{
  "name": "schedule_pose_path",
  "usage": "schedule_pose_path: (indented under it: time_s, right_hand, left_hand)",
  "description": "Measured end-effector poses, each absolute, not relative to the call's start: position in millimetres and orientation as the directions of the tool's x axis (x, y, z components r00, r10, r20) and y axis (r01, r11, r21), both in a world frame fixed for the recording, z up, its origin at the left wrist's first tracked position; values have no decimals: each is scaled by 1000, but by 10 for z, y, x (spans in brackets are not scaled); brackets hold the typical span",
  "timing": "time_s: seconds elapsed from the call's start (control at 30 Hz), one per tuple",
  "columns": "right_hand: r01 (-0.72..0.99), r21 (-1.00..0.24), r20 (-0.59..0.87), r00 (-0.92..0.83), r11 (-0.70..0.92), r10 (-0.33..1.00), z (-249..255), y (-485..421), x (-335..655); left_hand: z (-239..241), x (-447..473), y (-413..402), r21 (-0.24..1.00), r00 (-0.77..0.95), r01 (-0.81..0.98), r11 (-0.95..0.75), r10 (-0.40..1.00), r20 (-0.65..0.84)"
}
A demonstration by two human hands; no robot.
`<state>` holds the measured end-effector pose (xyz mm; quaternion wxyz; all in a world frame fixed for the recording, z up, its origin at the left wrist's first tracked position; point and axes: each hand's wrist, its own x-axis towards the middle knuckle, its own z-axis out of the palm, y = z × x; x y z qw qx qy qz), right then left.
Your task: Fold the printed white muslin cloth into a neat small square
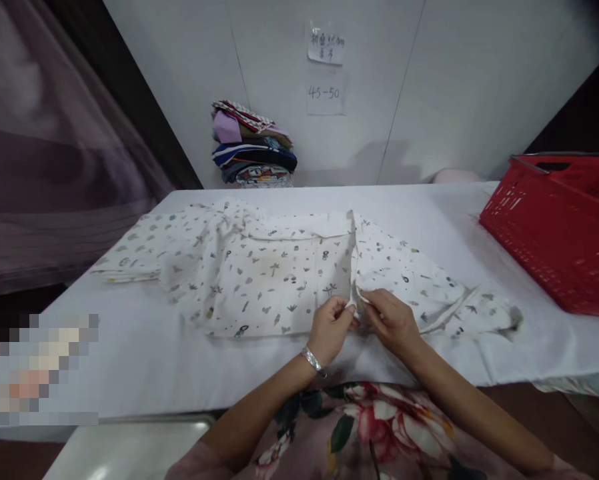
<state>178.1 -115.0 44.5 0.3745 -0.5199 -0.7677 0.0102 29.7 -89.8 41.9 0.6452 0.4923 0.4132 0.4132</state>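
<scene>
Left hand and right hand pinching the raised edge of a printed cloth.

The cloth lies across the middle of a white table, rumpled toward the left, with its right end loose and tapering. Both hands pinch the edge between thumb and fingers, 2 grips just beside each other at the near side. For a neat result, it seems best to keep both grips light and level, spread them along the edge to take out slack, and smooth the left-hand wrinkles.
</scene>
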Motion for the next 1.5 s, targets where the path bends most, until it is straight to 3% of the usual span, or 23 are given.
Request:
schedule_pose_path:
  time_s: [0.13, 0.37, 0.73, 0.9, 1.03, 1.23, 1.4, 1.5]
  right_hand:
    - [826, -314, 538, -251, 467, 805, 458, -1179, 1748]
    - [847, -259, 570, -253, 464, 782, 461, -1210, 1721]
    - [863, -266, 514, -250, 429, 821, 542, -1258, 1694]
    - [853, -262, 580, -234, 451, 780, 499, -1263, 1770]
    - [822, -273, 656, -221, 500, 722, 526, -1277, 1950]
    - [769, -263, 626, -324, 583, 709, 771, -1510, 2244]
    - [761, -275, 564, -367, 588, 739, 1038, -1816, 2455]
    - [803, -217, 578, -353, 556, 736, 1212, -1995, 2632]
  left_hand:
    - [410, 289, -892, 958, 317, -156, 241, 931, -183]
    - [439, 281, -888, 928, 313, -191, 321, 916, -252]
    - [562, 288, -932, 952, 360, -151, 266, 912, -197]
    - [670, 272, -961, 956, 478, -164, 245, 867, -140]
    - [691, 307, -913, 986, 551, -102, 133, 833, -55]
    - [592, 394, -503, 977, 415, 125, -170, 904, 105]
    - [570, 542, 14, 777, 464, 369, -510, 826, 321]
    - [472, 669, 265, 610, 556, 473, -635, 753, 353]
